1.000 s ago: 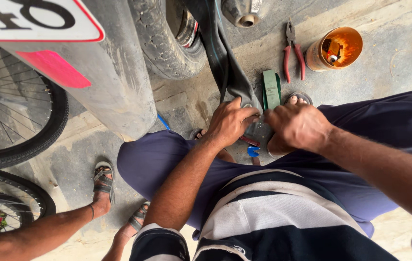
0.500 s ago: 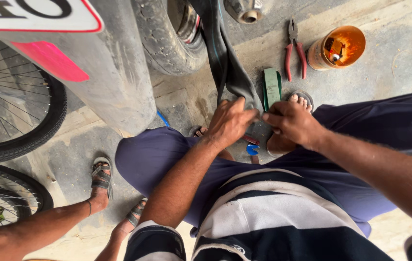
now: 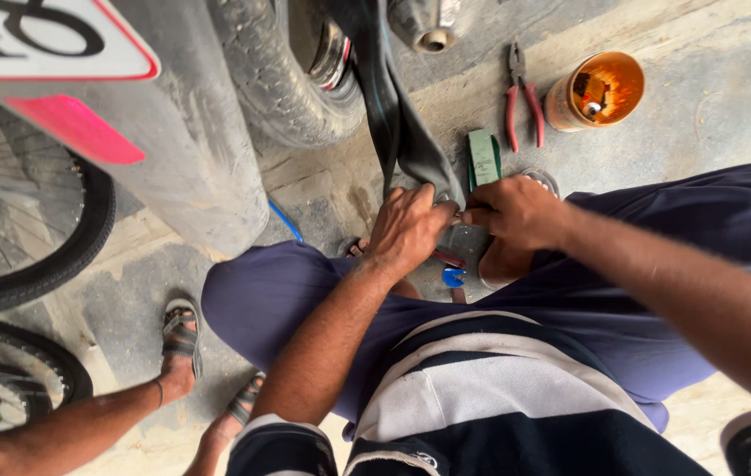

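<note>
A black rubber inner tube [image 3: 393, 123] hangs out of a motorcycle tyre [image 3: 278, 70] and runs down to my hands. My left hand [image 3: 406, 229] presses and grips the tube's lower end over my knees. My right hand [image 3: 512, 211] pinches the same spot of the tube from the right, fingers closed. What lies under the fingertips is hidden. A green flat tool [image 3: 484, 157] lies on the concrete just above my right hand. A small blue object [image 3: 453, 277] and a red-handled thing [image 3: 446, 258] show below my hands.
Red-handled pliers [image 3: 523, 97] and an orange tin [image 3: 596, 91] with bits inside lie on the floor at upper right. A grey mudguard [image 3: 190, 150] with a pink reflector stands left. Bicycle wheels [image 3: 32, 256] sit far left. Another person's sandalled feet [image 3: 180, 339] stand at lower left.
My hands have stayed on the tube, shifting slightly with small finger movements. The view has drifted a little; the other person's feet remain in place.
</note>
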